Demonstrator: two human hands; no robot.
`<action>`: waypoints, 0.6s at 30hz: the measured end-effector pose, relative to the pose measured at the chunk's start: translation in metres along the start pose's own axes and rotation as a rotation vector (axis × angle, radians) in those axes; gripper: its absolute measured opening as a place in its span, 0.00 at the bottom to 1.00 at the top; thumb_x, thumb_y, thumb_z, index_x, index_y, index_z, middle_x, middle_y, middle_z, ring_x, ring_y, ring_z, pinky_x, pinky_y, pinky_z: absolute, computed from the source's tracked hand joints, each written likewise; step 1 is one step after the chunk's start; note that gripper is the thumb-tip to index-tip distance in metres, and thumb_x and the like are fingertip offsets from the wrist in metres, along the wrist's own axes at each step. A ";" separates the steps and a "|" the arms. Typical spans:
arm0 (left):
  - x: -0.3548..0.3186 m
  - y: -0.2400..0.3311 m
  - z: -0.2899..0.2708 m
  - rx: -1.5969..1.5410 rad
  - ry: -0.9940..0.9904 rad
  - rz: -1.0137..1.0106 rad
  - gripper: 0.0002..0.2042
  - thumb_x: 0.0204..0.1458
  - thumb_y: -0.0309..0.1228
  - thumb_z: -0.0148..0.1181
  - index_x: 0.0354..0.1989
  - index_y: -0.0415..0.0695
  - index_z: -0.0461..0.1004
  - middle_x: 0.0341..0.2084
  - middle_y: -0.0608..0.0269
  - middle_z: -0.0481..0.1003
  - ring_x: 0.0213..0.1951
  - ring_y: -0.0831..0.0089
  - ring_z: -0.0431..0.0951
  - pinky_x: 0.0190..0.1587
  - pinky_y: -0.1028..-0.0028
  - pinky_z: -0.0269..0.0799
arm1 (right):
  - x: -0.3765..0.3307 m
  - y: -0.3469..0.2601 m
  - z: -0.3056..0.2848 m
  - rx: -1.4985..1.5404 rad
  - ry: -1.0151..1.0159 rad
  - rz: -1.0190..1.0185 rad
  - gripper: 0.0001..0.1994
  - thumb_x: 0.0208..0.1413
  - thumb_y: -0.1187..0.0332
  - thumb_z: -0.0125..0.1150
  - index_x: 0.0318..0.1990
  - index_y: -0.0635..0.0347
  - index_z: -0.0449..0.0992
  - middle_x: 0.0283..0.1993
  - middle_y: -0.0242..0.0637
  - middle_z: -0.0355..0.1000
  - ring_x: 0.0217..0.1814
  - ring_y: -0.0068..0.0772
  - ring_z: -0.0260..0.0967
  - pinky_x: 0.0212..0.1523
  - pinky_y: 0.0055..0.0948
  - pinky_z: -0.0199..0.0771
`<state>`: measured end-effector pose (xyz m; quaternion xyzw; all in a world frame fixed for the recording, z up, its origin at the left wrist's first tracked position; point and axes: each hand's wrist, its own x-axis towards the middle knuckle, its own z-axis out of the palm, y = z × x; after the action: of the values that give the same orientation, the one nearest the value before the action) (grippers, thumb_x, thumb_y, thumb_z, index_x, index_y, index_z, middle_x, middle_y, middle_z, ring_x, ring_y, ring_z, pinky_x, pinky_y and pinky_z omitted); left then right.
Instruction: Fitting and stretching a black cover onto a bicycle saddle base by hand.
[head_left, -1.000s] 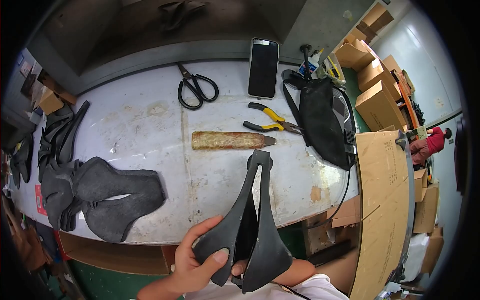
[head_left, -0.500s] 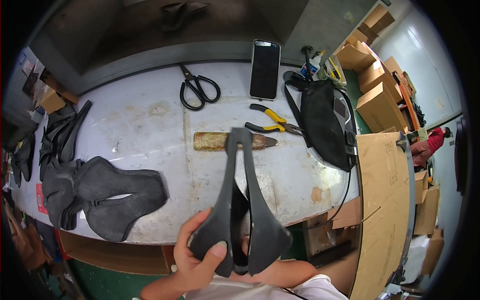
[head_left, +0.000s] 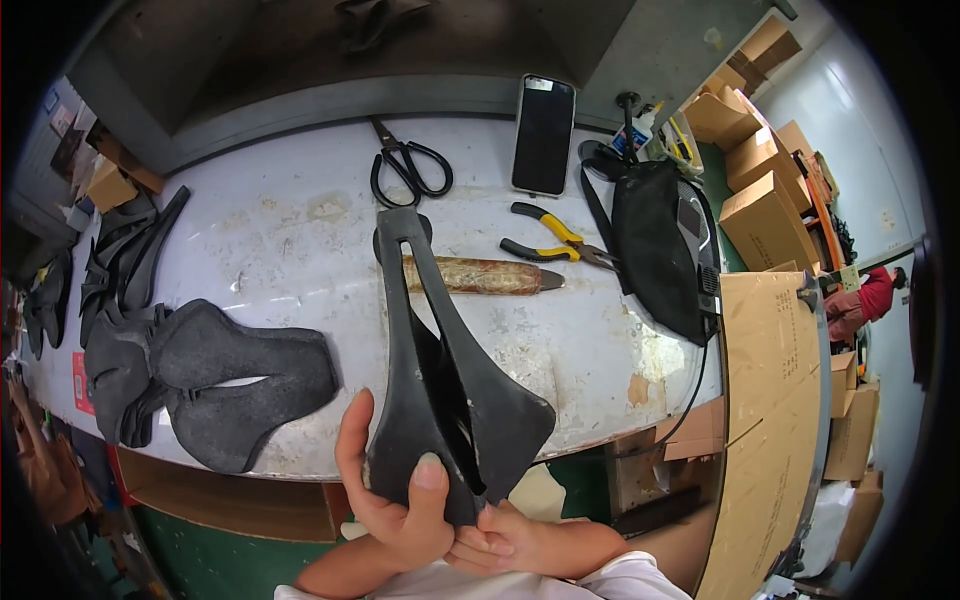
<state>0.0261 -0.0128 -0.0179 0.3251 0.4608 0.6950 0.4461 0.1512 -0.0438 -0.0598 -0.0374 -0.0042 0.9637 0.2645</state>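
Observation:
A black bicycle saddle point(head_left: 500, 415) with a long slot down its middle is held up in front of me, its narrow nose pointing away and leaning left. My left hand point(head_left: 405, 515) grips the left side of the wide rear end, thumb on top and index finger stretched along the edge. At the rear edge by the slot, my right hand point(head_left: 500, 540) pinches the saddle. Behind the nose lies a worn, tape-wrapped tool point(head_left: 480, 276) with a dark pointed tip. Several dark grey saddle-shaped pads point(head_left: 240, 390) are piled on the table to the left.
On the white table point(head_left: 300, 235) lie black-handled scissors point(head_left: 410, 172), yellow-and-black pliers point(head_left: 560, 238) and a phone point(head_left: 544, 135). A black bag-like cover with a device point(head_left: 660, 250) stands at the right, its cable hanging over the edge. Cardboard boxes point(head_left: 770, 220) and a person point(head_left: 862, 300) are farther right.
The saddle has swung so its nose points further left, uncovering more of the tape-wrapped tool. My right hand has come out from under the saddle to its rear edge.

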 end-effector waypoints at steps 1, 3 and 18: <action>-0.002 -0.001 0.001 0.008 -0.001 0.046 0.34 0.56 0.26 0.54 0.69 0.35 0.43 0.55 0.44 0.65 0.51 0.66 0.72 0.54 0.70 0.68 | -0.001 -0.002 0.003 0.000 0.032 0.019 0.26 0.64 0.45 0.49 0.18 0.53 0.63 0.11 0.24 0.57 0.09 0.20 0.54 0.13 0.23 0.51; -0.003 -0.002 0.001 0.017 0.000 0.093 0.35 0.56 0.27 0.54 0.69 0.35 0.43 0.55 0.44 0.65 0.51 0.66 0.72 0.54 0.69 0.69 | 0.000 -0.002 0.006 0.001 0.064 0.039 0.27 0.62 0.44 0.51 0.18 0.54 0.65 0.11 0.26 0.58 0.09 0.20 0.54 0.12 0.23 0.51; 0.020 0.002 0.000 0.104 0.022 -0.015 0.30 0.59 0.27 0.52 0.68 0.36 0.47 0.56 0.49 0.66 0.54 0.69 0.69 0.56 0.71 0.66 | -0.002 -0.024 0.025 -1.356 0.012 -0.445 0.49 0.53 0.52 0.67 0.71 0.71 0.43 0.73 0.70 0.34 0.35 0.41 0.75 0.28 0.25 0.70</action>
<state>0.0173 0.0055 -0.0156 0.3368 0.5037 0.6702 0.4286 0.1627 -0.0240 -0.0343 -0.1972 -0.6086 0.6719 0.3732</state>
